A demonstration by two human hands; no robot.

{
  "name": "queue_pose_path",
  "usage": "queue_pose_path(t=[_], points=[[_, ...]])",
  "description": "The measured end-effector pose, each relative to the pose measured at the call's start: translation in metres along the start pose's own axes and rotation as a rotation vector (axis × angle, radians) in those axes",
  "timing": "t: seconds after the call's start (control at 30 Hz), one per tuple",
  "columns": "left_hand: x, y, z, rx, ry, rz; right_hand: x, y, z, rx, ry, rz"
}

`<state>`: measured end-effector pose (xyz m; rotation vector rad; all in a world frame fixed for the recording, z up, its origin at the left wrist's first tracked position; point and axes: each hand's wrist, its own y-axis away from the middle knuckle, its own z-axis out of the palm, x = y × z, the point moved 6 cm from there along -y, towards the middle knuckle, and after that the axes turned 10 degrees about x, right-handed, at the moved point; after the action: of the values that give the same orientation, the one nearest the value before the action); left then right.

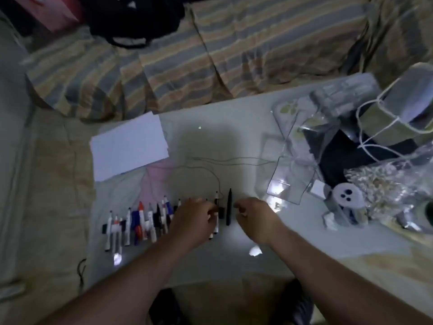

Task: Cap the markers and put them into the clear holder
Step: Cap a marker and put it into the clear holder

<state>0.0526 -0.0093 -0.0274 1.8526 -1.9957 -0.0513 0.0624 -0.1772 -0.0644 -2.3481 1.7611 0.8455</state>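
We are working at the right end of a row of markers [140, 221] laid side by side on a pale table [234, 141], tips pointing away from us. Our left hand [194, 219] hovers over the white-barrelled marker [216, 216] near that end, fingers curled down toward it; whether the grip has actually closed on the barrel we cannot tell, since the frame is dim and blurred there. Our right hand [255, 216] sits just beside the slim black marker [229, 207], loosely curled with nothing visibly in its grip, though the fingertips are too blurred to be sure.

To do this step well, we judge it best to lift one marker clear of its neighbours before capping, so the packed row does not roll. Small dark and coloured pieces lying among the barrels look like loose caps, and the colour should be matched to the tip. The cap should go on straight along the barrel's axis until it seats.

The clear holder [288, 174] stands to the right, well apart from the row, with thin, glossy, nearly invisible walls that catch glare, so we should aim for its open top by its edges rather than its faces. The marker barrels are smooth, round plastic that will roll readily. A sheet of white paper [128, 146] lies flat beyond the row, and a thin wire [210, 170] loops across the table between them.
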Motion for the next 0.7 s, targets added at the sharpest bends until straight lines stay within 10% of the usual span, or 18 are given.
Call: queue_pose_path(t=[0.17, 0.7], points=[[-0.020, -0.056, 0.080, 0.175, -0.220, 0.134, 0.037, -0.046, 0.095, 0.025, -0.044, -0.165], [-0.024, -0.068, 0.121, 0.326, -0.179, 0.391, 0.057, -0.063, 0.088, 0.376, -0.175, -0.170]])
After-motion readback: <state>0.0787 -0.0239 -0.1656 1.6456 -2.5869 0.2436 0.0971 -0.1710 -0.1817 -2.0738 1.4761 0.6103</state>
